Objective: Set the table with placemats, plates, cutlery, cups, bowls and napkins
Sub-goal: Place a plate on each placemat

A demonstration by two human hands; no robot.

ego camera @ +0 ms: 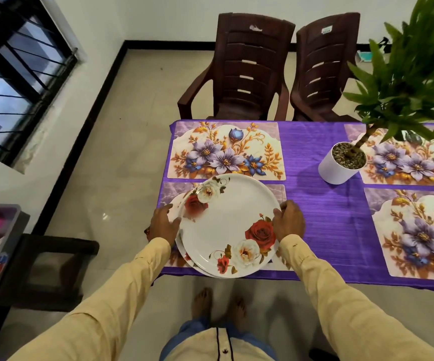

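The left hand (164,223) and right hand (288,221) grip opposite edges of a stack of rose-patterned plates (230,220) over a floral placemat (275,192). Beyond the plates lies a second placemat (226,152); right of them, a plant (341,166).

Plates (226,225) lie on the near-left placemat (277,194) (1 of 4); plant pot (335,168) behind-right.
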